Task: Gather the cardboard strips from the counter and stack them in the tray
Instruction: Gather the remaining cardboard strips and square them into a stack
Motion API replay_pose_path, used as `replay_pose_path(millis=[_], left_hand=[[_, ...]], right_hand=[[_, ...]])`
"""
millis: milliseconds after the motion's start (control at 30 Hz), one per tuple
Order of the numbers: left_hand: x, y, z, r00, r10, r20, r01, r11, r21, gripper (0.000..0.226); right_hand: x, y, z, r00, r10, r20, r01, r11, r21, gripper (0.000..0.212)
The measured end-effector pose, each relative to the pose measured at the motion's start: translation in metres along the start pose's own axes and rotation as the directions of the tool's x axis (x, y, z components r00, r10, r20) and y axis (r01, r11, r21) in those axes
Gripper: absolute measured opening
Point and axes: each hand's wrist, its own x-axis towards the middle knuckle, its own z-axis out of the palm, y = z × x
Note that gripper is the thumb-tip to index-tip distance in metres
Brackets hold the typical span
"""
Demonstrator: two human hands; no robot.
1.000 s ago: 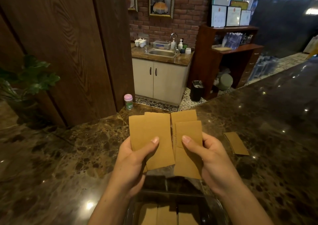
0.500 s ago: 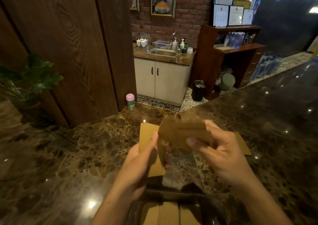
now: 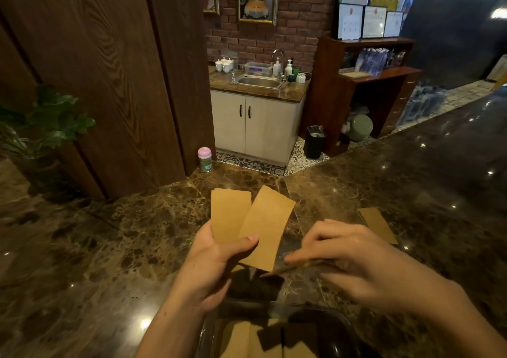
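Above the tray (image 3: 208,330), the left hand (image 3: 211,270) pinches two fanned cardboard strips (image 3: 247,223), thumb across their lower ends; right of those, the right hand (image 3: 354,261) grips another strip (image 3: 288,268) edge-on, nearly flat; more strips (image 3: 238,341) lie inside the tray; beyond the tray to the right, one strip (image 3: 380,224) rests on the marble counter (image 3: 109,248).

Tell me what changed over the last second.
The right hand turned its strips from upright and fanned to nearly flat, edge-on, lower beside the left hand's. The left hand now shows two splayed strips, one tilted right. Unchanged: the loose strip on the counter, the strips already in the tray, and the small jar.
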Motion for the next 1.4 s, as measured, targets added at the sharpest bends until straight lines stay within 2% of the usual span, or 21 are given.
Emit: replay_pose_path(millis=[67, 167, 233, 300, 367, 433, 533, 633, 733, 900, 967, 1067, 1167, 1300, 1400], left_hand=[[0.0, 0.002, -0.005, 0.997, 0.051, 0.051, -0.06, 0.981, 0.183, 0.053], [-0.002, 0.004, -0.005, 0.986, 0.026, 0.167, -0.081, 0.938, 0.336, 0.048], [-0.004, 0.005, -0.002, 0.975, 0.009, 0.223, -0.09, 0.931, 0.354, 0.042], [-0.006, 0.006, -0.001, 0.967, 0.023, 0.255, -0.12, 0.921, 0.371, 0.036], [-0.006, 0.006, -0.001, 0.969, 0.064, 0.24, -0.151, 0.919, 0.363, 0.034], [-0.004, 0.004, -0.004, 0.979, 0.119, 0.164, -0.166, 0.935, 0.312, 0.037], [-0.003, 0.003, -0.005, 0.978, 0.203, 0.042, -0.207, 0.96, 0.187, 0.043], [-0.003, 0.002, 0.002, 0.963, 0.267, -0.027, -0.261, 0.955, 0.143, 0.043], [-0.004, 0.002, 0.009, 0.962, 0.261, -0.083, -0.25, 0.961, 0.119, 0.042], [-0.006, 0.001, 0.013, 0.978, 0.203, 0.039, -0.206, 0.946, 0.251, 0.033], [-0.007, 0.0, 0.017, 0.984, 0.159, 0.083, -0.173, 0.966, 0.193, 0.029], [-0.009, 0.001, 0.021, 0.989, 0.072, 0.126, -0.075, 0.997, 0.018, 0.032], [-0.008, 0.001, 0.018, 0.987, 0.142, 0.076, -0.147, 0.987, 0.064, 0.03], [-0.006, 0.0, 0.014, 0.977, 0.208, 0.048, -0.211, 0.974, 0.082, 0.033], [-0.007, 0.0, 0.012, 0.98, 0.194, 0.045, -0.198, 0.977, 0.081, 0.034]], right_hand=[[0.0, -0.002, -0.006, 0.997, 0.049, -0.053, -0.038, 0.981, 0.188, 0.021], [0.007, -0.002, -0.016, 0.989, 0.113, -0.099, -0.079, 0.95, 0.301, 0.017], [0.014, 0.001, -0.018, 0.987, 0.156, -0.043, -0.143, 0.966, 0.214, 0.023], [0.021, 0.001, -0.015, 0.981, 0.195, -0.008, -0.193, 0.974, 0.119, 0.015], [0.026, 0.001, -0.012, 0.978, 0.205, -0.024, -0.199, 0.968, 0.151, 0.006], [0.026, 0.002, -0.01, 0.972, 0.226, -0.066, -0.197, 0.933, 0.301, 0.005], [0.025, 0.002, -0.001, 0.923, 0.337, -0.184, -0.176, 0.797, 0.577, 0.018], [0.025, 0.0, 0.019, 0.893, 0.406, -0.193, -0.128, 0.641, 0.757, 0.031], [0.025, -0.005, 0.029, 0.882, 0.431, -0.192, -0.132, 0.616, 0.777, 0.029], [0.029, -0.01, 0.032, 0.889, 0.406, -0.21, -0.098, 0.617, 0.781, 0.033], [0.033, -0.013, 0.04, 0.877, 0.433, -0.21, -0.07, 0.547, 0.835, 0.033], [0.037, -0.016, 0.048, 0.809, 0.534, -0.247, -0.002, 0.422, 0.907, 0.038], [0.036, -0.015, 0.047, 0.76, 0.608, -0.231, 0.079, 0.266, 0.961, 0.044], [0.033, -0.018, 0.041, 0.811, 0.57, -0.128, 0.046, 0.156, 0.987, 0.042], [0.031, -0.018, 0.035, 0.845, 0.532, -0.058, -0.047, 0.182, 0.982, 0.041]])
